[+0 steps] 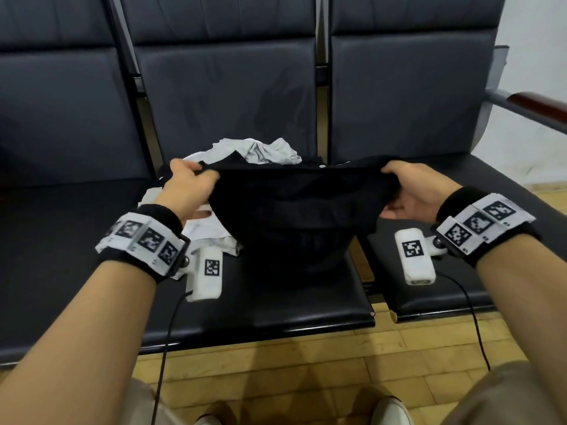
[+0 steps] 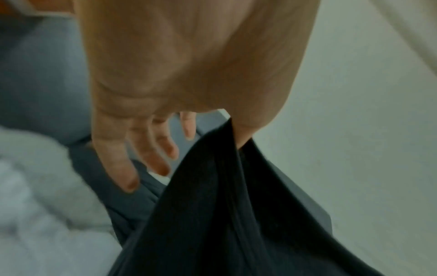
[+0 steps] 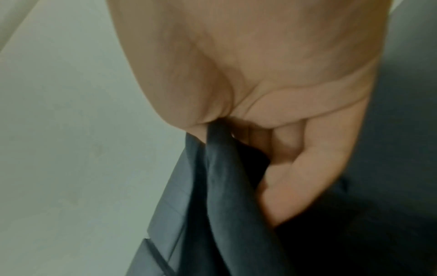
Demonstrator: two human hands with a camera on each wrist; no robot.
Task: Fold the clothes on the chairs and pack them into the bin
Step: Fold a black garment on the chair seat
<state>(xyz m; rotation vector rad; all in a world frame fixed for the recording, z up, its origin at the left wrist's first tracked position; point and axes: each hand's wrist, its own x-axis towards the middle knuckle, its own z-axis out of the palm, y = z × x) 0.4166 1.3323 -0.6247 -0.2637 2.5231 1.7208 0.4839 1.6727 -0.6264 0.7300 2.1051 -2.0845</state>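
Observation:
A black garment (image 1: pixel 294 210) hangs stretched between my two hands above the middle chair seat (image 1: pixel 276 311). My left hand (image 1: pixel 191 182) pinches its left top corner between thumb and forefinger; in the left wrist view the other fingers (image 2: pixel 144 149) hang loose beside the black cloth (image 2: pixel 224 214). My right hand (image 1: pixel 411 188) grips the right top corner, its fingers (image 3: pixel 302 168) curled round the gathered fabric (image 3: pixel 212 186). Behind the garment lies a crumpled pile of white and grey clothes (image 1: pixel 260 150) on the same seat. No bin is in view.
Three dark padded chairs stand in a row, their backrests (image 1: pixel 227 96) close behind the pile. A wooden armrest (image 1: pixel 534 104) juts out at the right. A white garment (image 1: pixel 208 231) lies flat under my left wrist. Cables trail from both wrist cameras over the yellow tiled floor (image 1: pixel 306 363).

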